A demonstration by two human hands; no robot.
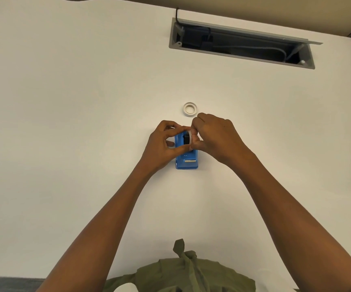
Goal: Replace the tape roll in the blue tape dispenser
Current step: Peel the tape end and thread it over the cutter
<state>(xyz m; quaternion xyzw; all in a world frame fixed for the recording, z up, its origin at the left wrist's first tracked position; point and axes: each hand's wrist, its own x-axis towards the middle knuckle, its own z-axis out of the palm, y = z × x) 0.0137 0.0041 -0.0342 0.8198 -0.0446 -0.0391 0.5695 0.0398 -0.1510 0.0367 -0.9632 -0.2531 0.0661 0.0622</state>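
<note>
Worktop (pixel 86 102) surface is white and smooth, with an open cable tray (pixel 242 44) recessed at its far edge. Blue tape dispenser (pixel 186 160) stands at the centre, well apart from the tray, its cutter end toward the person.

Left hand (pixel 163 144) is closed around the roll in the dispenser cradle from the left side. Right hand (pixel 214 138) pinches the same roll from the right, fingertips together on it. The roll (pixel 188 131) itself is mostly hidden; only a pale edge and the black hub (pixel 186 139) show.

Spare tape ring (pixel 190 109) lies flat just beyond the right hand, near its knuckles.

Hazards, as judged:
- Dispenser may slide or tip, since neither hand appears to brace the base on the smooth surface.
- Hub may separate from the roll and drop if the pull is uneven.
- Right hand may knock the spare ring away on withdrawal.
- Which ring is new cannot be determined; mixing them is possible.
</note>
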